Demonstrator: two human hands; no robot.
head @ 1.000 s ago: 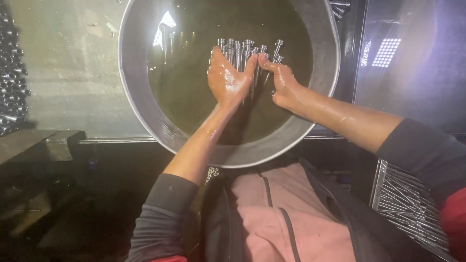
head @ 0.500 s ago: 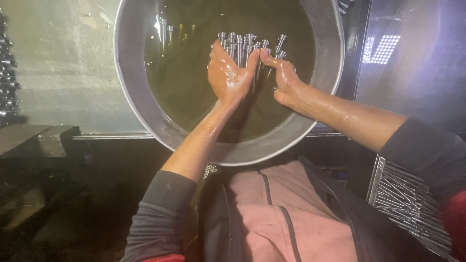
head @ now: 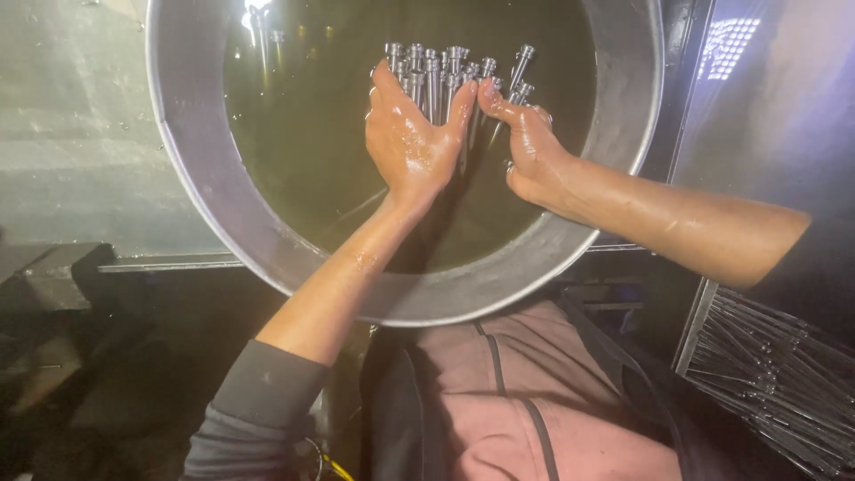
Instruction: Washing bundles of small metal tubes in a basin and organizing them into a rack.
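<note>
Wet fingers (head: pixel 463 93) of the left hand (head: pixel 411 142) and right hand (head: pixel 530 147) cup, loosely curled, around a bundle of slim silvery metal rods with capped heads (head: pixel 441 76), upper centre, half sunk in murky liquid in a round grey metal tub (head: pixel 191 169). Stiff, probably slippery and fairly heavy together; best held mid-shaft.

Open liquid left of the metal rods (head: pixel 445 76); basin wall (head: pixel 191 169) hems all sides.
</note>
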